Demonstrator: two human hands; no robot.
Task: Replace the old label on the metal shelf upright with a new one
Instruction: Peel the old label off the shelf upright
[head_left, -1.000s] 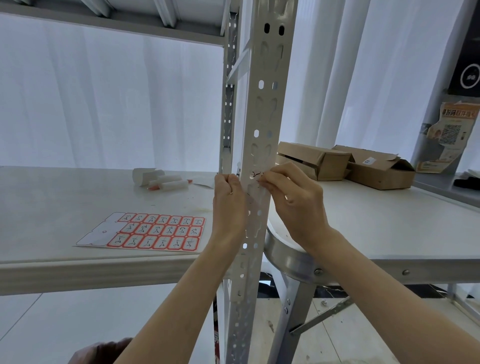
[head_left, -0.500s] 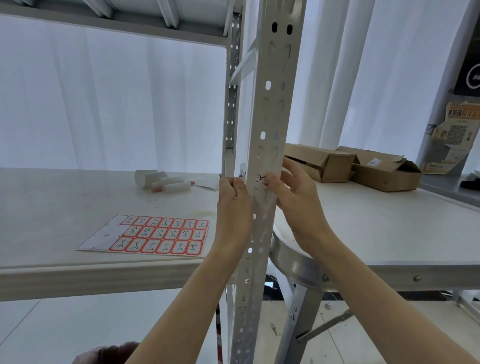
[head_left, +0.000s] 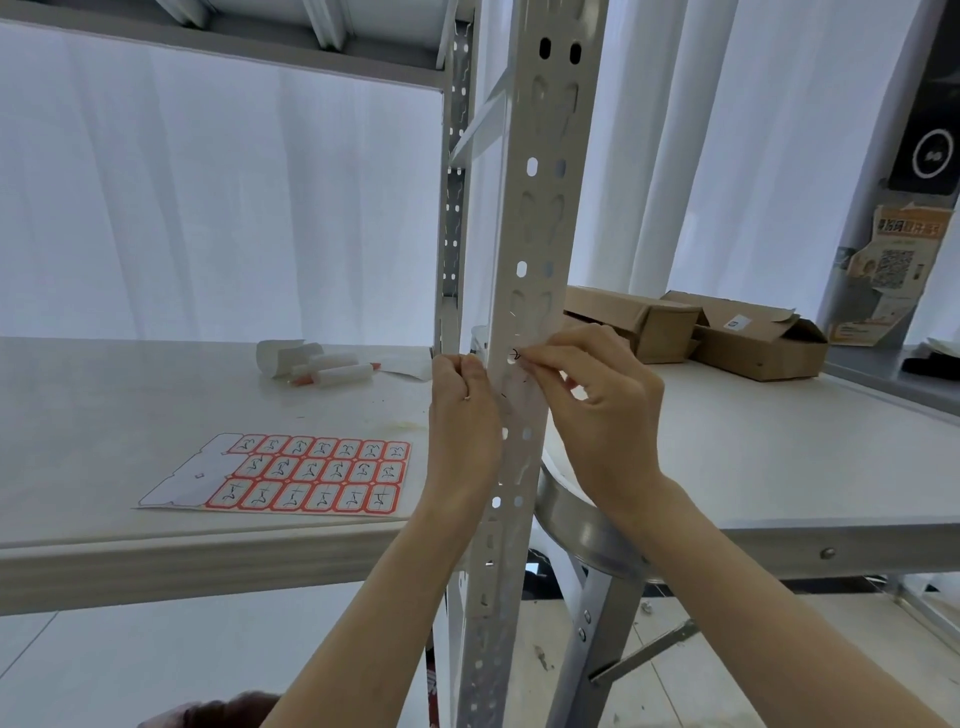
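Both hands work at a label on the shelf upright.

The label, pale with black pen marks, sits on the front face of the perforated metal upright, about level with the bench top. The right hand pinches the label's upper edge between thumb and forefinger. The left hand grips the upright's left edge, fingers curled round it, just beside the label. To the left, on the bench, a sheet of red-bordered labels lies flat, with rolled paper scraps behind it. Two open cardboard boxes sit to the right of the upright.
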